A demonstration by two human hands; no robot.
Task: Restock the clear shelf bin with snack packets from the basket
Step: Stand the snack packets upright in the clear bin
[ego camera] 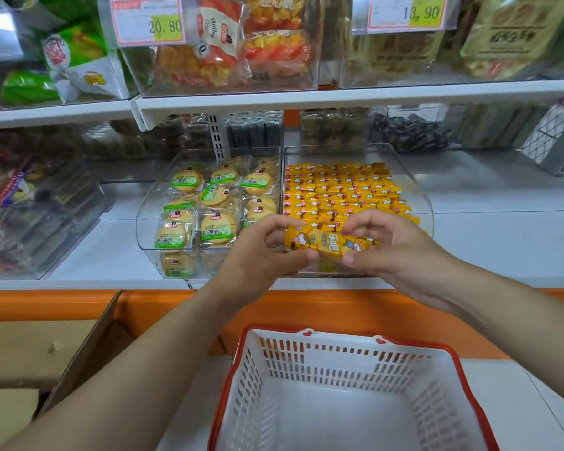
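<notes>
One long white shelf board (pixel 502 229) ran behind the hands and out to either side of them. Below the wrists, nearest the person, sat the white slotted plastic basket with a red rim (pixel 339 356); no packets showed in the part of it in view. Just beyond the fingertips lay the clear curved-walled plastic shelf bin (pixel 419 190), its floor covered with rows of small yellow packets. Past the left hand's knuckles stood a second clear bin (pixel 143 222) holding round biscuits in green-labelled wrappers.

The left hand (pixel 258 258) and the right hand (pixel 398 252) were raised together at the shelf bin's front edge. Each was curled round one end of a long yellow foil snack packet with cartoon print (pixel 326 244). The packet hung roughly level between them, in front of the lip and not yet in the bin.

By its look the packet was light, soft and crinkly. Its slick film could slip, and its filling might crush. A gentle pinch at the sealed ends seemed safer than squeezing the middle, and laying it flat beside the nearest row would suit it.
</notes>
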